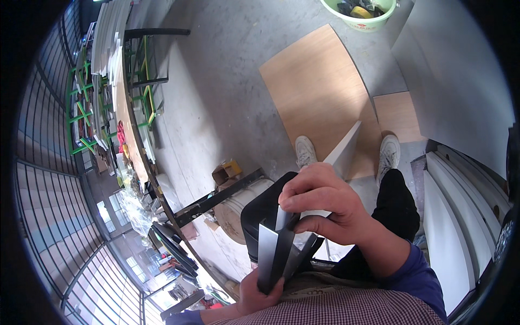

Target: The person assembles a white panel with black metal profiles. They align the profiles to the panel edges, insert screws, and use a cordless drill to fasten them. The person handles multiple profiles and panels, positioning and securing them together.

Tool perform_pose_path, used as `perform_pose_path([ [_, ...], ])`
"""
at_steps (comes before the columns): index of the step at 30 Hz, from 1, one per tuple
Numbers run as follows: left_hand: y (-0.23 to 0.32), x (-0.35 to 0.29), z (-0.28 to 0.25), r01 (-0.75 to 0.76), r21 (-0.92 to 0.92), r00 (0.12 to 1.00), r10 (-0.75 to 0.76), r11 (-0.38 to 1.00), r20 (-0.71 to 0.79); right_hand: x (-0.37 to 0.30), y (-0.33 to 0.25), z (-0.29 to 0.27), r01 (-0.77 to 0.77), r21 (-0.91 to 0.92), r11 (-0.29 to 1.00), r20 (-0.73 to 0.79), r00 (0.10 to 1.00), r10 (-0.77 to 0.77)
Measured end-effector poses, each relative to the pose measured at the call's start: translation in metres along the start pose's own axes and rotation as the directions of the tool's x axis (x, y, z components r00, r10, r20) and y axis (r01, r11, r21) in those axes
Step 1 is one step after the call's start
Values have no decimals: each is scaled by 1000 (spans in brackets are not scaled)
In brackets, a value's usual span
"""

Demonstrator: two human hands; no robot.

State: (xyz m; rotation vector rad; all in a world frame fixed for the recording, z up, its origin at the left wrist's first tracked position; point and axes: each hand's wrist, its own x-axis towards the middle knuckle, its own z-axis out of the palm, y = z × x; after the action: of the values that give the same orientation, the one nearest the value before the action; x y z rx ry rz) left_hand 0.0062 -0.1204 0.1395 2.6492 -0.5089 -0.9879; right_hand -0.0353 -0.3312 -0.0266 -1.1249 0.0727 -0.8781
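Profile in hand, viewed from above: a long, straight-edged strip w/ a silver-grey outer face & dark-grey inner side, prob. metal [267, 246], is held upright-ish close to the wearer's front, left of R forearm. Progress, judged from this view only: profile is picked up & under control of both hands; no fastening to another part is visible, so any joining is prob. undone, tho' whether its adjacent faces are one pc. or two can't be told; amt. of work remaining likewise unclear. L hand [259, 292]: low, near the waist, wrapped round the profile's lower end, thumb along the near side, other fingers largely hidden. R hand [330, 200]: higher, reaching in from the right w/ forearm slanted up & leftward, wrist bent, index & thumb in a narrow pinch at the upper end, remaining fingers curled. Surroundings: white flat panel [345, 147] standing edge-up just beyond R hand; pale wood-coloured rectangular board [317, 76] on the grey concrete floor [216, 81], btw. & beyond the feet; light-green round plastic bucket [366, 24] w/ mixed contents at far end; curved-looking white panels [452, 233] stacked on edge at right.
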Motion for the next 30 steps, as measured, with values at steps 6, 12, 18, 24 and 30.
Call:
perform_pose_path([
  [6,-7,-2,-1,15,11,1000,-15,1000,0,2,0,0,-4,7,1000,31,1000,4],
  [12,-8,-5,1,7,10,1000,-6,1000,-19,1,1,-1,3,13,1000,63,998,-3],
  [18,-12,-5,-7,56,-50,991,-49,997,124,-2,3,0,-34,-17,999,29,999,34],
  [24,-12,50,-15,-588,-301,808,567,751,-162,-6,6,4,-100,9,995,9,995,100],
  [30,43,113,-19,-848,-209,517,846,487,-127,-6,7,4,-100,17,995,6,995,100],
])
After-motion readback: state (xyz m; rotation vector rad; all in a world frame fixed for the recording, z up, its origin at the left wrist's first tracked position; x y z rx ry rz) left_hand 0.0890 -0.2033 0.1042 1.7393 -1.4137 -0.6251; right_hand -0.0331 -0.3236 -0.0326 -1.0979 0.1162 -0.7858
